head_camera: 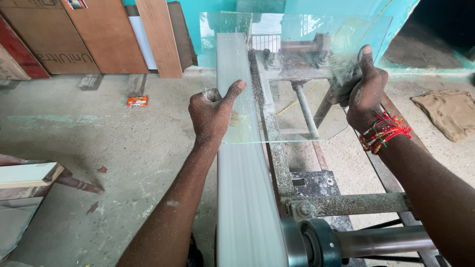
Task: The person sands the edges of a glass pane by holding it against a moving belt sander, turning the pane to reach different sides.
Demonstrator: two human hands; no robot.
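Left hand (212, 111) and right hand (365, 88) grip glass pane (292, 59) over belt (245, 198)

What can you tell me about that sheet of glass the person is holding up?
The glass sheet is a clear, flat, roughly rectangular pane with a greenish tint at its edges, speckled with dust or droplets. It is held nearly upright, tilted slightly, above a pale moving belt on a rusty metal machine frame. The left hand grips its left edge, thumb against the face; the right hand grips the right edge. Whether its lower edge touches the belt is unclear.
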